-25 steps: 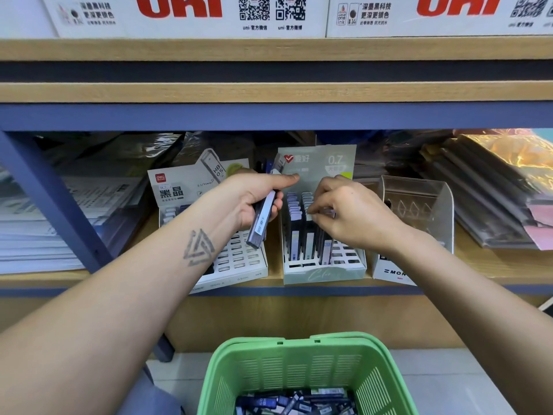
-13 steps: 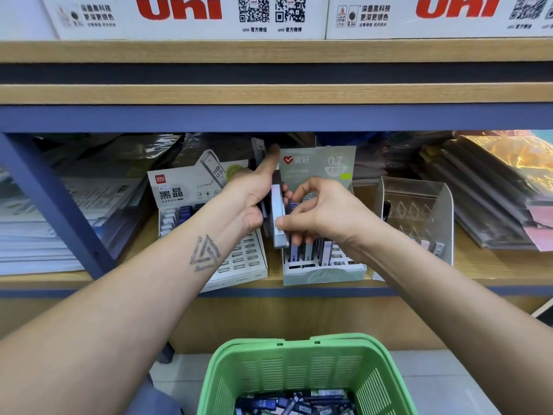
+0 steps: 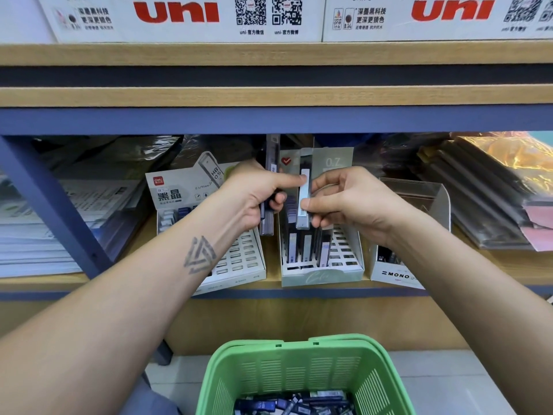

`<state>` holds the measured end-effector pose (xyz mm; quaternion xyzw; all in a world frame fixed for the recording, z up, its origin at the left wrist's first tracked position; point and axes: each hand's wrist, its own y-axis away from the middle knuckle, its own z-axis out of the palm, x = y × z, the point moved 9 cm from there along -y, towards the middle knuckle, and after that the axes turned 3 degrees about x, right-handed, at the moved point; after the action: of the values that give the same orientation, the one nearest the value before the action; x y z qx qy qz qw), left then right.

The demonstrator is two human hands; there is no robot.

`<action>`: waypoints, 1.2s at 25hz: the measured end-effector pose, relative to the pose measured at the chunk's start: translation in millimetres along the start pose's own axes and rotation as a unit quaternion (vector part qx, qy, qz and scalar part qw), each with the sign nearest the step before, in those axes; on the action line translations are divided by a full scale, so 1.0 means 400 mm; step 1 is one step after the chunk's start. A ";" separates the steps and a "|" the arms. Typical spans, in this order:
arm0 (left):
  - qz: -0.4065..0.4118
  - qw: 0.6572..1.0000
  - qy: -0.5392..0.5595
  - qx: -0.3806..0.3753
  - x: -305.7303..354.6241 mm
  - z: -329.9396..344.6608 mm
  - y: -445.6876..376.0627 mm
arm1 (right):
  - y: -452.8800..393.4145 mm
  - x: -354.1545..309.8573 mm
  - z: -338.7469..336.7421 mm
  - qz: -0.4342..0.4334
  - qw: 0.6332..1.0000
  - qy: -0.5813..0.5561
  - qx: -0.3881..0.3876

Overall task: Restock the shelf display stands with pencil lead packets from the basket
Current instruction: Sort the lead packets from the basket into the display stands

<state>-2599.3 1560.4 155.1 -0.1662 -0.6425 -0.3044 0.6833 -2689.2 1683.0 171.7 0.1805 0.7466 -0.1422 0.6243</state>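
My left hand (image 3: 257, 193) grips a small stack of dark lead packets (image 3: 270, 163) upright, its thumb stretched right to touch one more packet. My right hand (image 3: 341, 202) pinches that single grey-labelled packet (image 3: 304, 199) upright above the middle 0.7 display stand (image 3: 321, 274), which holds several packets in its rear slots. The left stand (image 3: 239, 262), marked 0.5, shows mostly bare slots. A green basket (image 3: 302, 369) with many loose packets sits below at the bottom centre.
A clear-backed MONO stand (image 3: 398, 275) sits right of the middle stand. Stacked papers (image 3: 39, 235) lie at the left, plastic sleeves (image 3: 490, 199) at the right. A blue shelf beam (image 3: 269, 119) runs overhead and a slanted blue post (image 3: 57, 211) stands at the left.
My right hand left the middle stand's slots, came up to my left hand and took one packet from the stack. My left hand turned its stack upright and raised it.
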 end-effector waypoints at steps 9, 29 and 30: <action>-0.009 0.989 -0.089 -0.121 -0.015 0.082 0.039 | -0.025 -0.038 -0.098 -0.068 0.993 -0.023 0.093; -0.112 0.991 -0.010 -0.069 -0.038 0.020 0.020 | -0.008 -0.023 0.005 -0.206 0.927 0.310 0.032; -0.111 0.991 -0.011 -0.070 -0.037 0.018 0.022 | -0.004 -0.018 0.007 -0.212 0.921 0.325 0.036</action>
<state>-2599.3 1574.6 143.1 -0.1443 -0.6415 -0.4208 0.6250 -2686.3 1679.6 178.5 0.0768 0.9235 -0.2314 0.2963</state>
